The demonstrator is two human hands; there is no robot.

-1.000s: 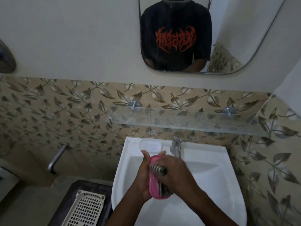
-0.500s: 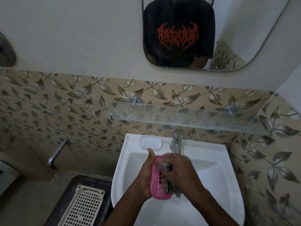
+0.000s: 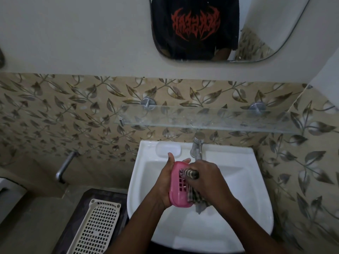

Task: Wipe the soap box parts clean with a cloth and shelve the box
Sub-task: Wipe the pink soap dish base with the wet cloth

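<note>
Hiding most of the cloth (image 3: 192, 196), the right hand (image 3: 207, 180) presses the pink tray (image 3: 178, 187).

Bare forearms and hands; in the mirror, a black short-sleeved T-shirt (image 3: 196, 28) with jagged red lettering.

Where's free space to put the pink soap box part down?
The glass shelf above the tap shows nothing on it. The sink rim right of the tap is bare, as is the basin bottom. Crowded: mid-basin, where left hand, right hand and cloth meet.
</note>
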